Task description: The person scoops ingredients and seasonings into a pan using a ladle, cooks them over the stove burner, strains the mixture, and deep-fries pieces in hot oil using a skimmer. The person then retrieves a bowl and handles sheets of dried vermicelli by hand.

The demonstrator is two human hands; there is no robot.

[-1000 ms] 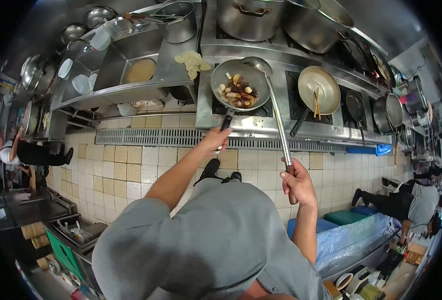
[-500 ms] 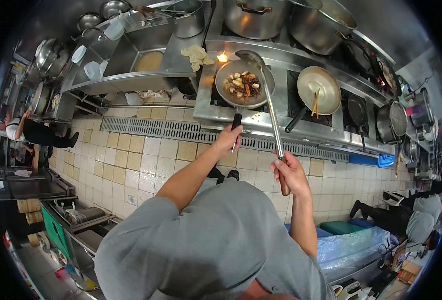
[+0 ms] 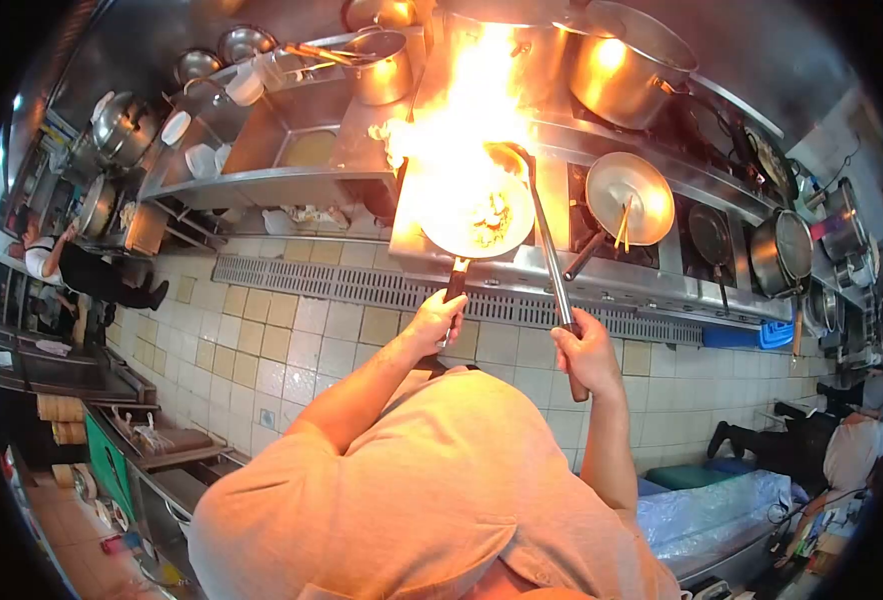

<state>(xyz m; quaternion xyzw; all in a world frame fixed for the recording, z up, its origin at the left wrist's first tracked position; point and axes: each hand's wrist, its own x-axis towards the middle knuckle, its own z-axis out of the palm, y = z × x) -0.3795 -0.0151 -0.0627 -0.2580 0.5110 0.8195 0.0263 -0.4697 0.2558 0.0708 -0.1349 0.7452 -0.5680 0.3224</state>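
Note:
My left hand is closed round the black handle of a frying pan over the stove's left burner. Tall bright flames rise out of the pan and wash out most of the food in it; a few dark pieces show. In my right hand is the brown grip of a long metal ladle. Its bowl end reaches the pan's right far side, partly lost in the glare.
Right of the flames sits a second pan with wooden chopsticks. Large stockpots stand behind. A small black pan and a pot are farther right. Sinks lie left. Other people are at both sides.
Large flames have flared up from the pan, where only a small flame showed beside it before. The pan has shifted slightly left and nearer me. Both hands keep their holds.

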